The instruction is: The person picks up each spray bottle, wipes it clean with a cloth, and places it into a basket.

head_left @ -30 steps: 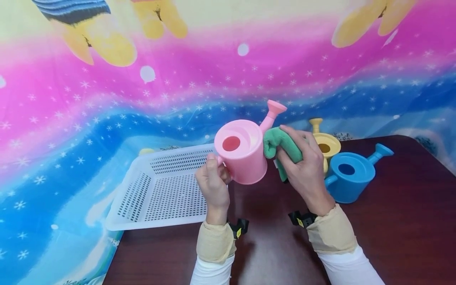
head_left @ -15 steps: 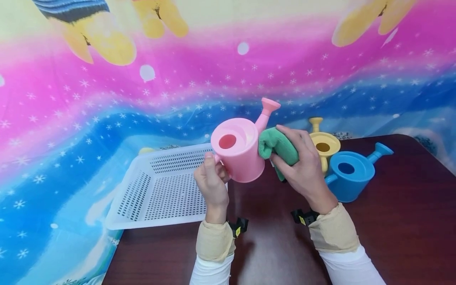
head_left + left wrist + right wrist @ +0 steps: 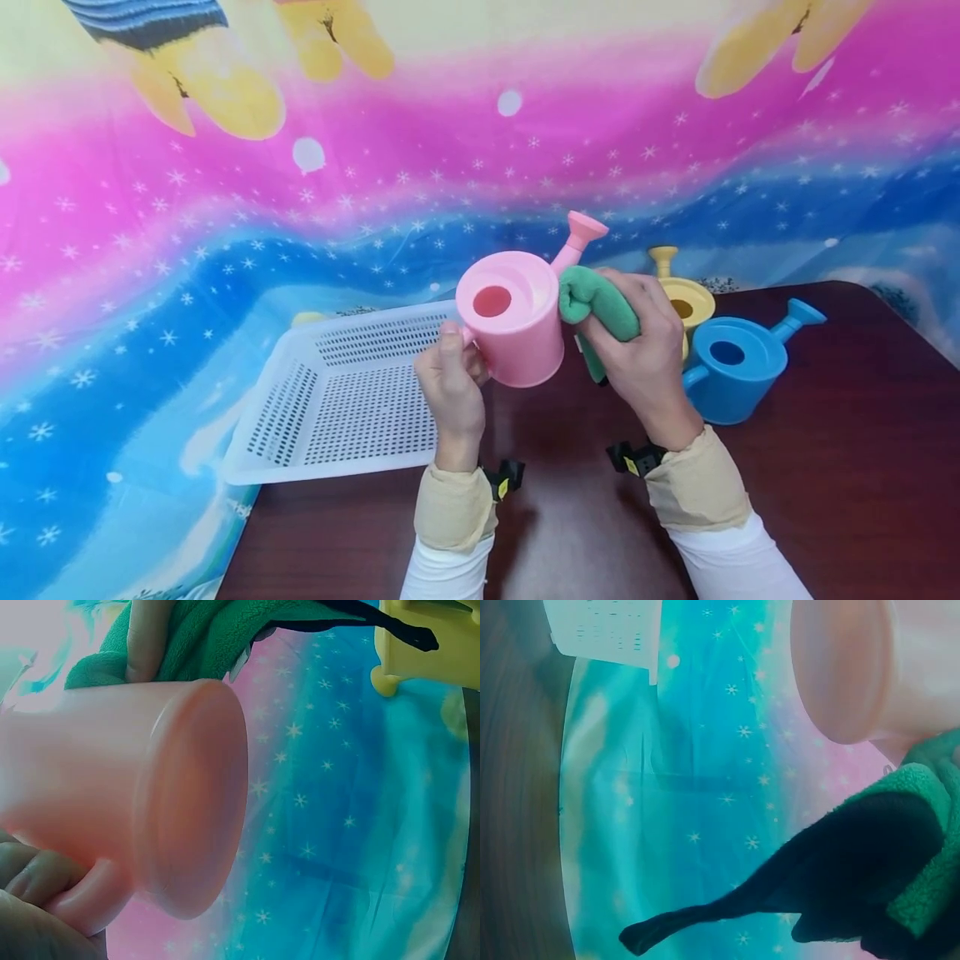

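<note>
A pink watering can (image 3: 521, 342) is held up above the table, its spout toward the back right. My left hand (image 3: 453, 392) grips it by the handle, fingers curled through the loop, as the left wrist view shows on the pink handle (image 3: 94, 896). In my right hand (image 3: 648, 354) is a bunched green cloth (image 3: 600, 304), pinched between thumb and fingers and touching the can's right side below the spout. A dark-backed part of the cloth (image 3: 840, 855) hangs down in the right wrist view. The fingers behind the cloth are partly hidden.
To the right stand a blue watering can (image 3: 738, 375) and, behind it, a yellow watering can (image 3: 693, 300) partly hidden by my right hand. A white perforated basket (image 3: 281, 408) sits at the left of the dark wooden table (image 3: 570, 517). A patterned cloth backdrop (image 3: 420, 133) hangs behind.
The pink can and the green cloth shifted slightly left, then back to the right, with the cloth staying against the can's side. Both hands keep their hold.
</note>
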`<action>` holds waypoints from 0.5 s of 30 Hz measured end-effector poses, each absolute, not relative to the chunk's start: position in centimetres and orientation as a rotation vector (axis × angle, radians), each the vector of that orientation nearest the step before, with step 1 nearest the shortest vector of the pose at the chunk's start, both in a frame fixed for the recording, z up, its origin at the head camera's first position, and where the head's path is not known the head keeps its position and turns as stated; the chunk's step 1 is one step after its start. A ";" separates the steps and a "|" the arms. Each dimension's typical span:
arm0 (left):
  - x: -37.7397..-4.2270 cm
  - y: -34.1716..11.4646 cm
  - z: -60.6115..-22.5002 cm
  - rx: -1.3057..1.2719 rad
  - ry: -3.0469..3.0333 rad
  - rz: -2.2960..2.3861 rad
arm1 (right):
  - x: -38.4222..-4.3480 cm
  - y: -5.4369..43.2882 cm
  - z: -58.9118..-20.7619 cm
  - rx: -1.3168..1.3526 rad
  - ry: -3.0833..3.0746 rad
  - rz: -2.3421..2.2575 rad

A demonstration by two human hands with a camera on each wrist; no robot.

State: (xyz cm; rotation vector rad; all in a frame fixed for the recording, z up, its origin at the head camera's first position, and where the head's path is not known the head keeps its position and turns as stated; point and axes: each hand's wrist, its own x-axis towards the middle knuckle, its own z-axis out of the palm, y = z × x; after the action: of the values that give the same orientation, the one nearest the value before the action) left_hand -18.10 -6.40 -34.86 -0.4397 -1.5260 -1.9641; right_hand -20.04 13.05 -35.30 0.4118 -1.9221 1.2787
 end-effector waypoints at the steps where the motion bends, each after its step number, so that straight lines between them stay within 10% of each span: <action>1: -18.1 -6.4 -34.9 -0.449 -1.538 -1.953 | -20.1 13.1 -35.3 0.404 -1.913 1.287; 15: -18.0 -6.7 -35.0 -0.432 -1.683 -1.763 | -20.6 14.2 -35.1 0.230 -1.878 1.307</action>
State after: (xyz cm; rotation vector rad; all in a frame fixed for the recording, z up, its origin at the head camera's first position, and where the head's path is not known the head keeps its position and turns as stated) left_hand -17.99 -6.73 -35.02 -0.4324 -1.6834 -1.7628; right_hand -20.56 14.15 -35.15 0.2303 -1.8785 1.3070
